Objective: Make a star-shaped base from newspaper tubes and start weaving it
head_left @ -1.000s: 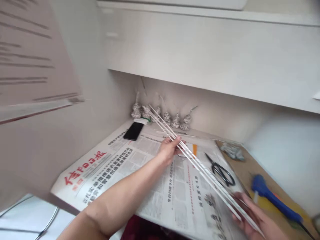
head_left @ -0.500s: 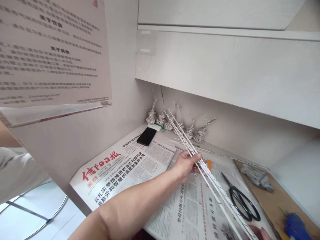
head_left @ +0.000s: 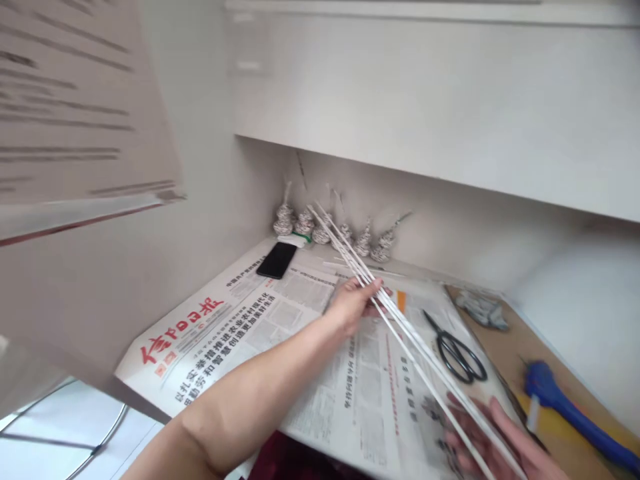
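My left hand (head_left: 357,303) is closed around the middle of a bundle of long, thin rolled-paper sticks (head_left: 417,350), pinched under the thumb. The white sticks slant from the back of the table down to the lower right, fanning slightly apart. Down there my right hand (head_left: 500,440), a little blurred, cradles their lower part loosely, fingers behind and thumb raised on the near side. Black-handled scissors (head_left: 460,357) lie beside the sticks on the newspaper (head_left: 240,333). An orange piece (head_left: 401,301) shows just past my left hand.
Several gourd-shaped woven paper pieces (head_left: 284,220) line the back wall, near a black phone (head_left: 277,260). To the right, a brown board (head_left: 505,347) carries a grey crumpled cloth (head_left: 483,310) and a blue glue gun (head_left: 565,403). A white cabinet (head_left: 425,100) overhangs the back.
The view has swung right and downward, so more of the blue glue gun shows. My right hand has come further into view around the sticks' lower part. My left hand keeps its grip.
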Action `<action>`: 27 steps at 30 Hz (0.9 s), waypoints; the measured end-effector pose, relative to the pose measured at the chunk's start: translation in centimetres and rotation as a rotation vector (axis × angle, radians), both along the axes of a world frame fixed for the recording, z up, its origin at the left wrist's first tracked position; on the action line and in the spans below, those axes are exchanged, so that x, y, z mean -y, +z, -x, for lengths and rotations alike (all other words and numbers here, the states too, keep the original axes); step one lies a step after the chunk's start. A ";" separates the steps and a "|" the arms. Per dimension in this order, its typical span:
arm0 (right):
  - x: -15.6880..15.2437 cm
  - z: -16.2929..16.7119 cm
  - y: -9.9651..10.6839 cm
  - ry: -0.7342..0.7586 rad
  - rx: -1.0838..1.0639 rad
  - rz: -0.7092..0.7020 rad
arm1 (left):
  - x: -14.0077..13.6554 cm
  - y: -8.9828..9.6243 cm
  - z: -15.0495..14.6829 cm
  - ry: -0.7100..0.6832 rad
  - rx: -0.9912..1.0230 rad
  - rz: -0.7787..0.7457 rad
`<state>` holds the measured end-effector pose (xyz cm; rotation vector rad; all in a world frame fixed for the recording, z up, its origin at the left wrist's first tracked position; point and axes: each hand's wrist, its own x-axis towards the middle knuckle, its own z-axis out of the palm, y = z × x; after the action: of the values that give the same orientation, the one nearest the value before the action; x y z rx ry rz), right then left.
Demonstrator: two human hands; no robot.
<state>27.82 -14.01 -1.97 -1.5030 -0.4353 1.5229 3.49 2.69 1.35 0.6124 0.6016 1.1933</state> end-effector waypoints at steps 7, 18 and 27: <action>-0.2 2.7 4.1 -0.079 -0.160 -0.235 | -1.1 0.0 0.9 0.120 -0.008 0.003; 0.6 2.0 5.0 -0.010 -0.101 -0.330 | -1.1 -0.1 0.9 0.185 -0.033 0.040; 0.7 2.0 5.0 0.093 -0.059 -0.316 | -1.1 -0.4 0.9 0.166 -0.067 0.026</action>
<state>25.80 -14.71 3.01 -1.2029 -0.6849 1.4863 2.64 3.80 0.91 0.5911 0.7349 1.3224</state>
